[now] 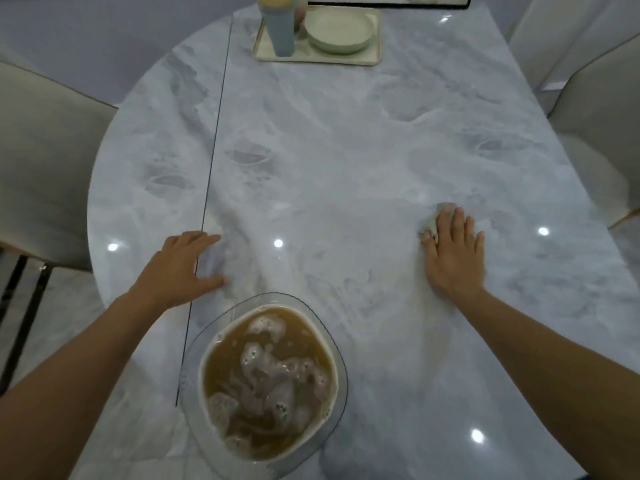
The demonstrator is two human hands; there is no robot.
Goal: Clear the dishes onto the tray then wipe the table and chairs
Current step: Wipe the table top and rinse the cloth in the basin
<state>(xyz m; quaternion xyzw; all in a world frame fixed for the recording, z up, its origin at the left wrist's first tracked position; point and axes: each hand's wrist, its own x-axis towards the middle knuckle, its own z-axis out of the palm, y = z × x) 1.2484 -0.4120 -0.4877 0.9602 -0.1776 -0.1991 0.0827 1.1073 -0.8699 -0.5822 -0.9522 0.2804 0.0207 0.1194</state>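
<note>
My right hand [454,252] lies flat with straight fingers on a small grey cloth [430,223], pressing it onto the marble table [329,161] at the right. My left hand [183,266] rests open on the table at the left, near a dark seam line. A cream tray [374,53] at the far edge carries a pale green plate [341,31] and a tall blue bottle [278,27]. Close to me stands a clear basin [266,386] full of murky brown, foamy water.
A beige chair [41,161] stands at the left of the table, and two more chairs [595,109] at the right. The table's rounded edge curves along the left side. Ceiling lights reflect as bright spots on the glossy top.
</note>
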